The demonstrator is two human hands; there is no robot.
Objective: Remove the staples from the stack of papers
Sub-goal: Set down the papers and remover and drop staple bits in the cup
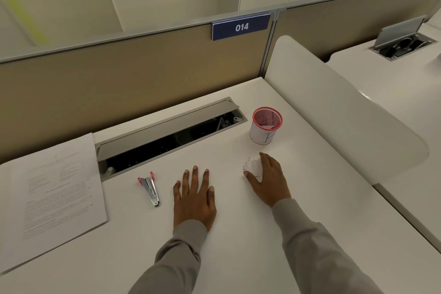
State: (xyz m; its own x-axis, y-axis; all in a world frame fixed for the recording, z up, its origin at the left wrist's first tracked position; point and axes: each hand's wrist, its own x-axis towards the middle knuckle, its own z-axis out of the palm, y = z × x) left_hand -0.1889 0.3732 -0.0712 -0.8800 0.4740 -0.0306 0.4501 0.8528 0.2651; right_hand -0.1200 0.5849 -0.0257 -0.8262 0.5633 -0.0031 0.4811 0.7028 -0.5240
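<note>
My left hand (194,196) lies flat on the white table (238,258), fingers straight and spread, holding nothing. My right hand (268,179) rests open further right, thumb and forefinger apart with a small paper scrap (255,166) lying between them. A few loose staples (245,167) sit at the scrap's left edge.

The stack of papers (52,193) lies well to the left, its near corner running out past the table's front edge. The pink-and-metal staple remover (150,188) lies between the stack and my left hand, touching neither.

Behind it the cable tray (167,136) gapes with its lid (164,124) raised. A pink mesh cup (266,125) stands just beyond my right hand, near the white side divider (334,114). Bare table runs between my forearms to the near edge.
</note>
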